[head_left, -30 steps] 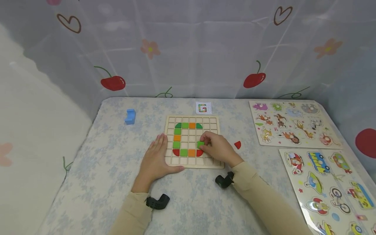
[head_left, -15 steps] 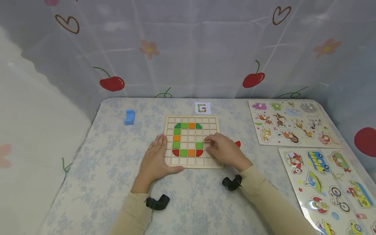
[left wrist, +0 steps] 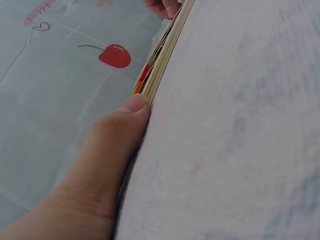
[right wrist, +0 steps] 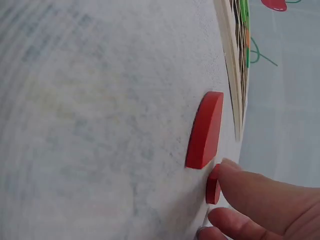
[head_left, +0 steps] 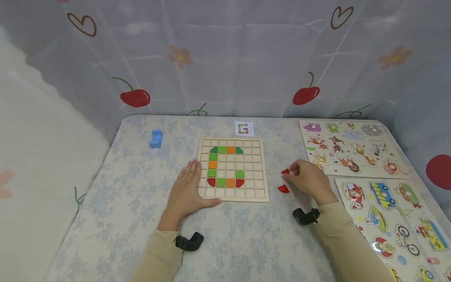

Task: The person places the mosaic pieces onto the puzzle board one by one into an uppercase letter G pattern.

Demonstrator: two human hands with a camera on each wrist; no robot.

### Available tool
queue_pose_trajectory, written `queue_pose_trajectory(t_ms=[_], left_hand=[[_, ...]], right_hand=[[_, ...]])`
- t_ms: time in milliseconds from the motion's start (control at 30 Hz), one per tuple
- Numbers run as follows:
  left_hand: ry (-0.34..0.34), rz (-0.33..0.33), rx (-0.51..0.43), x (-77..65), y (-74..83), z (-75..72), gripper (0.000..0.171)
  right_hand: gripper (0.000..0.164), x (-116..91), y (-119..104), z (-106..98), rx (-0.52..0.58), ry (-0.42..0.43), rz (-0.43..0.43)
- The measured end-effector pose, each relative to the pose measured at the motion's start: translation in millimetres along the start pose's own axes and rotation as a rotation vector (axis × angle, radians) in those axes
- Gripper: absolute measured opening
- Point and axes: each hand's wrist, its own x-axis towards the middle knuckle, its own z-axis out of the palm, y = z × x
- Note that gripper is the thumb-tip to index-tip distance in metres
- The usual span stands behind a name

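Note:
My left hand [head_left: 186,192] lies along the left edge of a square wooden grid board [head_left: 251,194], its fingers straight and the thumb resting on the front edge. Green, orange and red tiles form a partial ring in the grid. Right of the board, my right hand [head_left: 310,180] pinches a red quarter-circle tile [head_left: 285,171] at the table between thumb and index finger. In the right wrist view the thumb overlaps this tile [right wrist: 213,185]. A second red quarter-circle tile [head_left: 283,189] lies nearer me on the cloth.
A small pattern card [head_left: 244,128] lies behind the board. At the far left stands a blue block-like holder [head_left: 156,139]. Two picture puzzle boards, one with animals [head_left: 347,147] and one with vehicles [head_left: 391,223], cover the right side.
My right hand let go of a green square tile on the board's grid, then moved right to the red tiles. The left hand has stayed in place.

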Motion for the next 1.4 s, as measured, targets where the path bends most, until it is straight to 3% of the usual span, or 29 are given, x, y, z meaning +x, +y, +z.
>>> queue_pose_trajectory(t_ms=[300, 433, 667, 800, 1067, 1400], left_hand=[[-0.002, 0.000, 0.001, 0.3, -0.1, 0.5, 0.141], [0.000, 0.003, 0.006, 0.2, -0.8, 1.0, 0.141], [-0.002, -0.005, 0.002, 0.5, -0.9, 1.5, 0.142], [-0.009, -0.010, 0.003, 0.4, 0.0, 1.0, 0.142], [-0.013, -0.010, 0.003, 0.4, 0.9, -0.7, 0.141], [-0.009, -0.009, -0.004, -0.2, 1.0, -2.1, 0.140]], right_hand=[[0.016, 10.2, -7.8, 7.7, 0.086, 0.006, -0.154], [0.014, 16.5, -15.5, 9.6, 0.153, -0.002, -0.153], [0.019, 25.7, -54.3, 17.9, 0.294, -0.050, -0.155], [0.017, 28.0, -79.8, 28.8, 0.310, -0.080, -0.189], [0.013, 36.3, -105.8, 47.9, 0.257, -0.074, -0.247], [0.013, 33.4, -106.1, 49.4, 0.133, -0.065, -0.293]])
